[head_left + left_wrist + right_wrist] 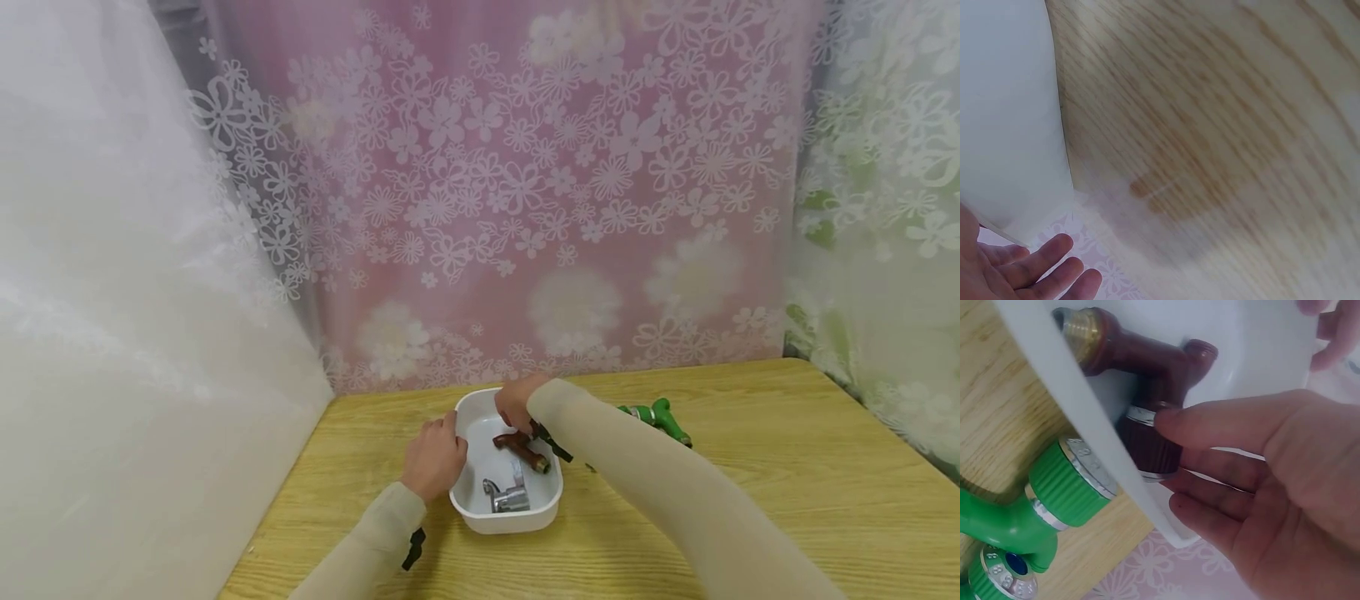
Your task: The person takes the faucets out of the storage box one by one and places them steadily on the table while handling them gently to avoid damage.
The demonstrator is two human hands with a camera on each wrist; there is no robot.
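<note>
Grasping the brown tap [522,451] inside the white basin [513,525], our right hand [517,402] had thumb and fingers about its knob [1147,445]; our left hand [435,458] pinched the rim [1063,394]. We saw a silver faucet [512,500] inside too, green taps [1072,484] outside on the table [787,483].

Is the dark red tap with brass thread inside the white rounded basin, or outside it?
Inside: head and right wrist views show the dark red tap within the walls of the white rounded basin.
</note>
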